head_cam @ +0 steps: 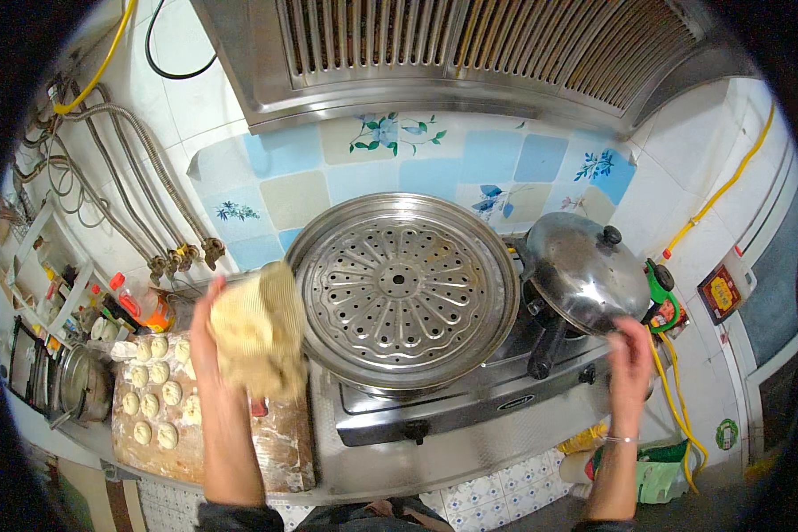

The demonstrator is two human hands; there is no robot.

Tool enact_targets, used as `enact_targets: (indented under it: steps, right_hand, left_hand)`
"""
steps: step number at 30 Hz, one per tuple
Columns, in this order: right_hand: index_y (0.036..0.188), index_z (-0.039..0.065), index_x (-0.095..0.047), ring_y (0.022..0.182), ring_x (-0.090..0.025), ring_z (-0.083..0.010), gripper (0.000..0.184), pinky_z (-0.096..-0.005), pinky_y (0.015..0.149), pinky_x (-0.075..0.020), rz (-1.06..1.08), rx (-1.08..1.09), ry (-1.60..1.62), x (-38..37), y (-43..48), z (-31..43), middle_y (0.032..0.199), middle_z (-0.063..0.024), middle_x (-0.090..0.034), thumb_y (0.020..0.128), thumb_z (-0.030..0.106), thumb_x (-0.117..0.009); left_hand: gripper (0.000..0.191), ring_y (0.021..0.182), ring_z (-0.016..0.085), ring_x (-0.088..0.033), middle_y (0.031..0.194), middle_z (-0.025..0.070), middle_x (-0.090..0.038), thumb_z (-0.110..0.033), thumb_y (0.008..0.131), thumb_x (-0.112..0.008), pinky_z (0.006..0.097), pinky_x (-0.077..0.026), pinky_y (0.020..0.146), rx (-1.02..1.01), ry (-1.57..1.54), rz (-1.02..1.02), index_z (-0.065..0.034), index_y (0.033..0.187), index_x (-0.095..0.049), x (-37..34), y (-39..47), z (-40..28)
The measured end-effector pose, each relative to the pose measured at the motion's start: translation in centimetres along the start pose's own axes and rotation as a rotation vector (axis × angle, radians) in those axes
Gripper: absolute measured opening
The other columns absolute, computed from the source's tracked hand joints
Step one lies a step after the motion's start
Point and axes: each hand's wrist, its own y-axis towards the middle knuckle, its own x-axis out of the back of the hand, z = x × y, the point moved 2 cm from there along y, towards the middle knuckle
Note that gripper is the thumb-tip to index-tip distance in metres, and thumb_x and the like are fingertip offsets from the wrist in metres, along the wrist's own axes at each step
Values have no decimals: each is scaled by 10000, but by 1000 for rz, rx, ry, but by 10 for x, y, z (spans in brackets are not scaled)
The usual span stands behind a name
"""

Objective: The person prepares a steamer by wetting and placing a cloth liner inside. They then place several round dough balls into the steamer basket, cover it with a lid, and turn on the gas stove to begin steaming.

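Note:
My left hand (207,332) grips a pale yellow, ribbed cloth (259,326), blurred and bunched, above the board and beside the steamer's left rim. On the gas stove stands a wide stainless steel steamer (505,346), its perforated, flower-patterned rack (399,299) bare. My right hand (630,352) appears with nothing in it, fingers loosely bent and blurred, at the near right edge of a domed metal lid (585,272). Whether it touches that lid I cannot tell. Several pleated white buns (171,392) lie on a floured wooden board (279,459), some hidden behind my left forearm.
The lid covers a black-handled pan (540,349) on the right of the two-burner gas stove (452,419). A metal range hood (439,93) hangs overhead. An orange-labelled bottle (147,306) and a lidded pot (83,386) stand left. A yellow hose (678,399) runs down the right.

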Motion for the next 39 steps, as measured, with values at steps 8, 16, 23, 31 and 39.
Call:
enact_targets:
  steps: [8,16,23,31,39]
  right_hand:
    - [1017,53,-601,1038,-404,-370,507,-400,869,-377,978,367,-542,-227,51,107,1072,-214,-448,742,479,-574]
    - [939,54,-647,1135,-265,-401,795,-453,938,-272,1108,230,-685,-270,59,104,1233,-279,-295,554,743,-553]
    - [854,62,-617,1132,-254,-374,685,-412,964,-252,1203,176,-634,-267,66,102,1173,-193,-295,558,679,-636]
    - [870,81,-615,1135,-278,-371,649,-400,965,-262,1269,205,-651,-269,74,106,1177,-176,-302,586,664,-633]
    - [904,103,-623,1127,-349,-391,750,-392,930,-315,1467,236,-706,-285,85,81,1193,-228,-331,555,763,-545]
  left_hand:
    - [137,694,168,-551,735,26,-520,-155,821,-540,288,-480,628,-11,-91,-281,-59,916,-517,107,-55,9]
    - [127,572,148,-536,645,13,-525,-210,805,-564,285,-466,522,-59,-101,-547,-96,774,-515,175,-97,-24]
    - [140,531,143,-518,652,14,-527,-223,810,-559,280,-450,466,-63,-126,-551,-91,783,-523,190,-98,-32]
    - [118,552,143,-518,687,26,-536,-198,820,-550,266,-451,483,-66,-105,-543,-86,847,-528,198,-95,-30]
    - [111,567,134,-521,688,29,-535,-188,824,-545,258,-452,491,-51,-83,-480,-83,852,-525,204,-87,-30]
